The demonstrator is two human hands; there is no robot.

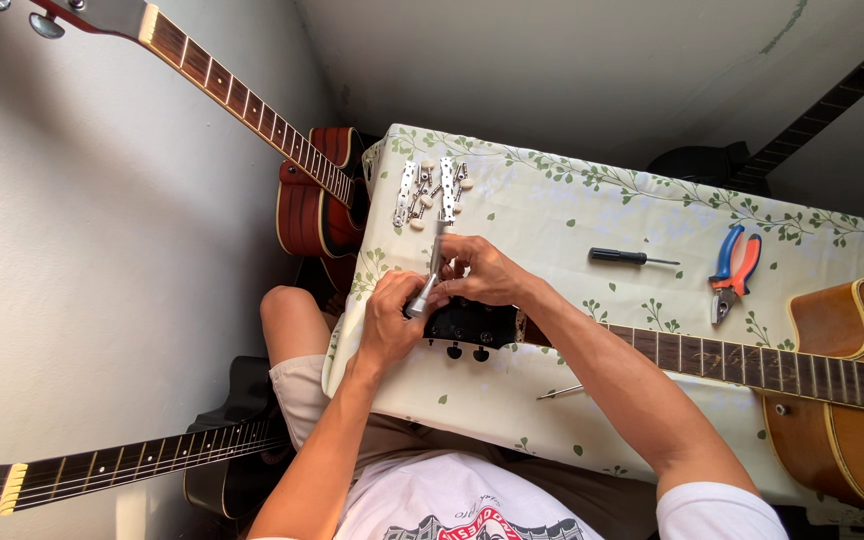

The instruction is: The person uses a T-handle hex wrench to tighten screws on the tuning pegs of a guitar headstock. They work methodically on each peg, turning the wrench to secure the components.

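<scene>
Over the black guitar headstock (470,322), the left hand (389,322) grips a silver tool (428,280) upright; the right hand (482,272), fingers curled, steadies its shaft.

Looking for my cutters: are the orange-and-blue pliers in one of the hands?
No, the orange-and-blue pliers lie on the tablecloth, apart from the left hand and right hand at the guitar headstock.
</scene>
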